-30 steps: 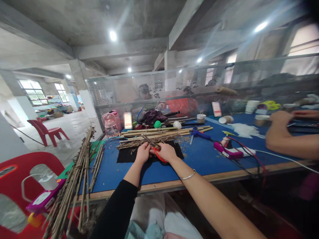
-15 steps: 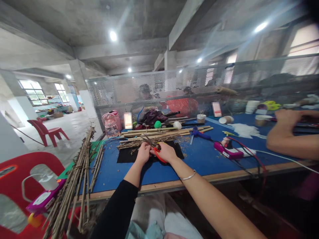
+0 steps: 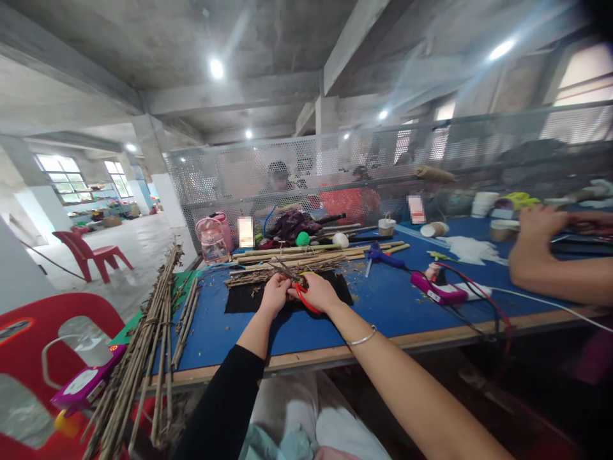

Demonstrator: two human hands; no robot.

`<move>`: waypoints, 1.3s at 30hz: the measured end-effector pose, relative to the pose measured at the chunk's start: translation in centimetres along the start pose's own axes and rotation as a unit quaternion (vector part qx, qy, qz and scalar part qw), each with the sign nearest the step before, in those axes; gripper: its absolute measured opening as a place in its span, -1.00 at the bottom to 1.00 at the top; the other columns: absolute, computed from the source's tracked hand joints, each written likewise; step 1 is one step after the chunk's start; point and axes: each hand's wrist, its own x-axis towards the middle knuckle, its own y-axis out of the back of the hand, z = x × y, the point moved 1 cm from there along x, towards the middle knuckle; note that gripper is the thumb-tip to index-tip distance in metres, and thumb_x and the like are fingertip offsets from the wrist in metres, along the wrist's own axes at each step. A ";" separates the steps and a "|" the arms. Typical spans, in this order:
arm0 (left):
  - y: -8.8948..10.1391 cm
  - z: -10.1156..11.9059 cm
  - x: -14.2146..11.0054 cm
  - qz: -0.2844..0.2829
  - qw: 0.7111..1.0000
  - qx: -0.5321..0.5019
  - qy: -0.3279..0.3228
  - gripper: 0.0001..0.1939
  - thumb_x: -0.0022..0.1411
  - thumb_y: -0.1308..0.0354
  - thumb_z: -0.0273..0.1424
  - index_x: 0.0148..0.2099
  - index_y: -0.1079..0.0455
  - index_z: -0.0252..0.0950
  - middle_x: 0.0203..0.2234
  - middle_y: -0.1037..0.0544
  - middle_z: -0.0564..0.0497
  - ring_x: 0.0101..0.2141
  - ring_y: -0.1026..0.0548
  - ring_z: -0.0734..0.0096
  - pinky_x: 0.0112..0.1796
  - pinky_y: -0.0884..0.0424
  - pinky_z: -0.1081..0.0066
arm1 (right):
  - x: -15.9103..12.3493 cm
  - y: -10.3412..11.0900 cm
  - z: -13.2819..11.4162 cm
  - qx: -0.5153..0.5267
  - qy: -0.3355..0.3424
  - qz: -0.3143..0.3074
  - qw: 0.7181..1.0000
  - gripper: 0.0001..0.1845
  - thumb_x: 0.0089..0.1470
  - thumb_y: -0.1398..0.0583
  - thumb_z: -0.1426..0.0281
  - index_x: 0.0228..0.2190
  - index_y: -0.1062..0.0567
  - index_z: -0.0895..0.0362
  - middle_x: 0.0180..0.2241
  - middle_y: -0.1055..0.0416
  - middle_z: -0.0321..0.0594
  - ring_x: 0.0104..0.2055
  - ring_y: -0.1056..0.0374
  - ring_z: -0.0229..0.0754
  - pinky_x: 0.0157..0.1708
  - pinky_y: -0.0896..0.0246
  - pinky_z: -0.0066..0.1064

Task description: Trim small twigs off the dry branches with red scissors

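Observation:
My right hand (image 3: 320,292) is closed around the red handles of a pair of scissors (image 3: 306,301), whose blades point up and to the left. Close against it, the fingers of my left hand (image 3: 275,295) are pinched together; whatever lies between them is too small or hidden to name. Both hands are over a black cloth (image 3: 242,301) on the blue tabletop (image 3: 211,342). Just beyond them lies a bundle of thin dry twigs (image 3: 246,277), with plant crumbs scattered around.
Long dry stalks (image 3: 143,338) lean across the table's left edge near a red chair (image 3: 43,319). Behind the twigs are bamboo sticks (image 3: 316,254) and a green ball (image 3: 303,239). A blue glue gun (image 3: 385,257) and purple power strip (image 3: 438,291) lie right, near another person's arm (image 3: 550,268).
My hands and the scissors hold almost the same position. The other person's hands at the right have shifted slightly.

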 end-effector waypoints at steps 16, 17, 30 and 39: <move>0.2 0.1 0.1 0.051 0.999 0.014 0.002 -0.82 0.00 -0.18 -0.39 -0.32 -0.30 -0.34 -0.57 -0.45 0.07 -0.65 -0.36 0.62 -0.64 -0.30 0.60 | 0.0 0.6 -0.2 -0.039 -0.041 -0.028 0.998 -0.36 -0.12 0.08 -0.20 -0.40 -0.44 0.06 -0.36 -0.47 -0.14 -0.28 -0.37 -0.07 -0.38 -0.13 -0.38; 0.3 0.1 0.1 0.047 0.999 0.015 -0.001 -0.82 -0.01 -0.19 -0.39 -0.32 -0.33 -0.35 -0.56 -0.46 0.06 -0.64 -0.36 0.62 -0.63 -0.30 0.59 | 0.0 0.6 -0.2 -0.041 -0.041 -0.027 0.998 -0.35 -0.11 0.08 -0.20 -0.40 -0.45 0.06 -0.35 -0.47 -0.14 -0.28 -0.37 -0.07 -0.37 -0.14 -0.38; 0.4 0.3 0.1 0.049 0.999 0.004 -0.006 -0.73 -0.02 -0.20 -0.37 -0.22 -0.44 -0.38 -0.58 -0.47 0.05 -0.66 -0.32 0.65 -0.62 -0.27 0.60 | 0.1 0.7 -0.2 0.000 -0.050 -0.021 0.999 -0.42 -0.15 -0.06 -0.13 -0.29 -0.44 0.06 -0.30 -0.46 -0.15 -0.25 -0.37 -0.08 -0.32 -0.16 -0.39; 0.5 0.6 0.1 0.121 0.991 -0.017 0.047 -0.70 0.09 -0.11 -0.42 -0.09 -0.33 -0.39 -0.57 -0.43 0.04 -0.58 -0.44 0.55 -0.63 -0.28 0.61 | 2.7 4.7 0.7 0.283 -0.116 -0.355 0.883 -0.22 -0.22 0.15 -0.30 -0.61 -0.43 0.13 -0.73 -0.23 -0.28 -0.67 -0.17 -0.26 -0.60 -0.14 -0.39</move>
